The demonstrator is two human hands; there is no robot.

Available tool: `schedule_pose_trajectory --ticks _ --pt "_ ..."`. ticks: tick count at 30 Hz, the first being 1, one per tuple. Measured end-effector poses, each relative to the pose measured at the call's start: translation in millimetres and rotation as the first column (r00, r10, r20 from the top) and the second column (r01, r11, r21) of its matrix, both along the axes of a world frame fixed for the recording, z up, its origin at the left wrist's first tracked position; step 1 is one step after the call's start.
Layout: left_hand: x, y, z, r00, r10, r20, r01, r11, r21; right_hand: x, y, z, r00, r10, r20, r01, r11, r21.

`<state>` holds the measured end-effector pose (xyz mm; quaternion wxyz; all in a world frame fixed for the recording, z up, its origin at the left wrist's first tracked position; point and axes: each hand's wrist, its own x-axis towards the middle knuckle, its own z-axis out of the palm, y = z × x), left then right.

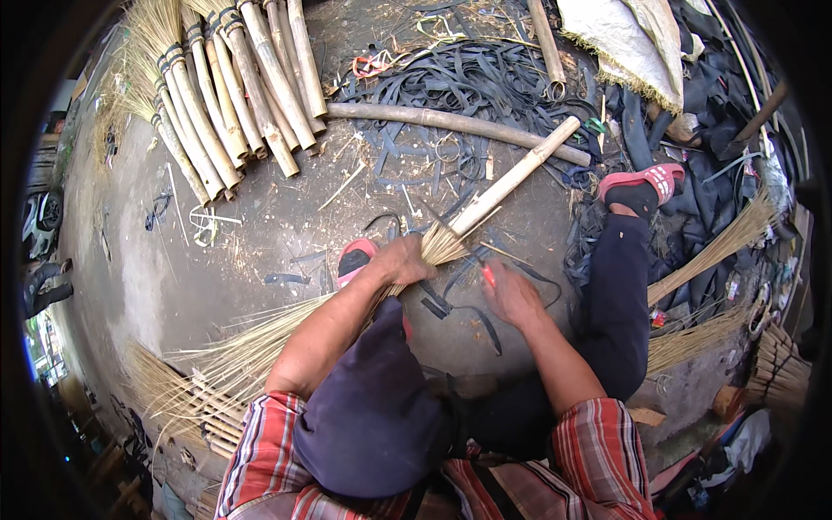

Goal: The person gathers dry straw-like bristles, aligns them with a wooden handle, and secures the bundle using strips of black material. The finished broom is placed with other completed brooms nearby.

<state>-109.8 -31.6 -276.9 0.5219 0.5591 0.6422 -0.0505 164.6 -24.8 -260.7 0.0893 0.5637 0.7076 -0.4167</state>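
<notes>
Left hand (403, 260) clamps the broom (381, 299) at its neck: light, springy straw, stiff handle. Right hand (511, 295) seemingly closed on a small red tool (489, 276).

broom (468, 221) | pale bamboo handle, straw bristles | lying tilted (on ground)

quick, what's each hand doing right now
left hand: closed around the broom's straw bundle
right hand: closed on a small red-handled tool

Red plaid sleeves, dark trousers, red sandals.
</notes>
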Motion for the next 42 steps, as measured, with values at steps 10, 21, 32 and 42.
schedule_pose_trajectory --ticks 10,21,32,42 --pt "-21.6 3.0 -4.4 0.940 0.171 0.295 -0.142 0.983 -0.118 -22.3 -19.9 -8.2 0.996 -0.041 -0.084 0.037 0.998 -0.055" --pt "-39.1 2.6 -12.2 0.926 0.074 0.370 -0.015 0.987 -0.161 -30.4 13.7 8.2 0.937 0.337 0.091 -0.307 0.670 0.676" --pt "-49.5 -18.3 -16.7 0.960 0.063 0.274 -0.036 0.994 -0.103 -115.0 50.4 -24.6 0.590 0.746 0.308 -0.705 0.291 0.647" --pt "-49.0 -21.6 3.4 0.956 0.159 0.246 -0.138 0.985 -0.099 -114.3 51.5 -20.8 0.609 0.778 0.154 -0.706 0.443 0.553"
